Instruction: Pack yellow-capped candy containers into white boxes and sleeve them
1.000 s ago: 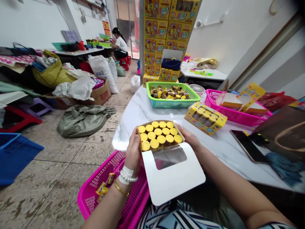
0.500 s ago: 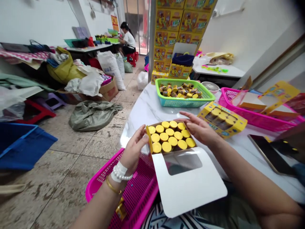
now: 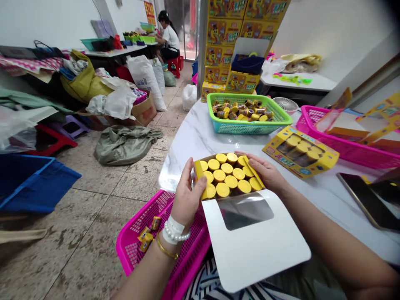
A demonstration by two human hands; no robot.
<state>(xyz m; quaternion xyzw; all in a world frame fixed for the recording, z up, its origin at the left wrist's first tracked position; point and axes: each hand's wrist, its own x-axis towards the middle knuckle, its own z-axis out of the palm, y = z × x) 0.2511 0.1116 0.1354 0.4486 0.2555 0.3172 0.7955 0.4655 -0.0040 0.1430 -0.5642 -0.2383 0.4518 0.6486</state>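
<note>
An open cardboard box (image 3: pixel 256 246) rests tilted toward me, its white windowed lid flap folded down over my lap. Rows of small yellow-capped tubs (image 3: pixel 231 182) fill it. My left hand (image 3: pixel 189 189) grips the left end, thumb on the yellow side flap. At the opposite end my right hand (image 3: pixel 265 173) holds the box with its fingers against the right side flap, which leans inward over the nearest caps. Part of the right hand is hidden behind the box. A closed yellow box (image 3: pixel 300 152) with a window showing similar tubs lies beyond my right hand.
On the white table (image 3: pixel 187 137) stands a green basket (image 3: pixel 250 127) of small tubs. A pink basket (image 3: pixel 353 146) with box blanks and a phone (image 3: pixel 365 200) are at right. Below left, another pink basket (image 3: pixel 131 246) holds several tubs. A person (image 3: pixel 168 35) sits far back.
My right hand has gone from spread fingers to gripping the box's right end, and the right side flap now folds inward. The left hand keeps its hold. The camera view has shifted slightly.
</note>
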